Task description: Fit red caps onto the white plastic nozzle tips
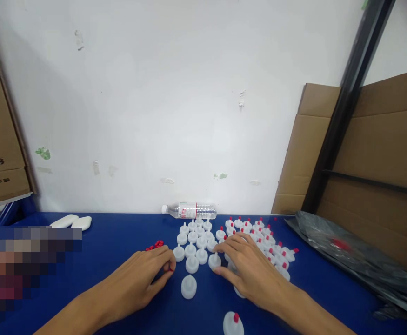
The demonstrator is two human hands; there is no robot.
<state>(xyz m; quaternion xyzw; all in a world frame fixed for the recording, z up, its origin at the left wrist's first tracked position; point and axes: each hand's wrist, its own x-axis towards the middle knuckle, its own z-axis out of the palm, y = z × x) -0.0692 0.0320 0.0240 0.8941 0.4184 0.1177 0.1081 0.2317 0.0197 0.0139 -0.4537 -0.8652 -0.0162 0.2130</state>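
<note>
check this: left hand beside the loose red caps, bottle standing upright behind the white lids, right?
No, the bottle isn't upright: in the head view it lies on its side behind the white lids. The left hand is beside the loose red caps.

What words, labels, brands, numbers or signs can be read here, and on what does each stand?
No text can be quoted with certainty.
Left cardboard box: two lines of dark characters, seemingly upside down, too blurred to read; a red mark, cut off by the picture's edge.
Clear plastic bottle: red print on its label, too small to read.
White spouted caps: no lettering visible.
</note>
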